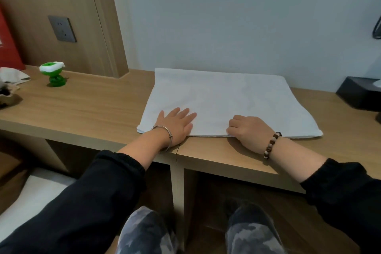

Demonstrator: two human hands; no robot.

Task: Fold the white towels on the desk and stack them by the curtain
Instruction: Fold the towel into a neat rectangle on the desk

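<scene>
- 1 red panel (8, 43) is standing at the far left edge, with a crumpled white cloth (14, 75) lying on the desk (86, 105) just in front of it.
- 1 grey wall socket (62, 29) is sitting in the wooden wall, and a green and white toy (54, 74) is standing on the desk below it.
- The left hand (175, 123), wearing a silver bangle (165, 137), is lying flat with its fingers straight and spread, released, pressing on the near left corner of the white towel (226, 95).
- The white towel is lying flat in a wide rectangle on the desk, its far edge running along the pale wall and its near edge close to the desk's front.
- The right hand (249, 130), wearing a bead bracelet (272, 144), is resting at the towel's near edge with its fingers curling under; whether it is grasping the edge, I cannot tell.
- 1 black box (360, 93) is sitting on the desk at the far right.
</scene>
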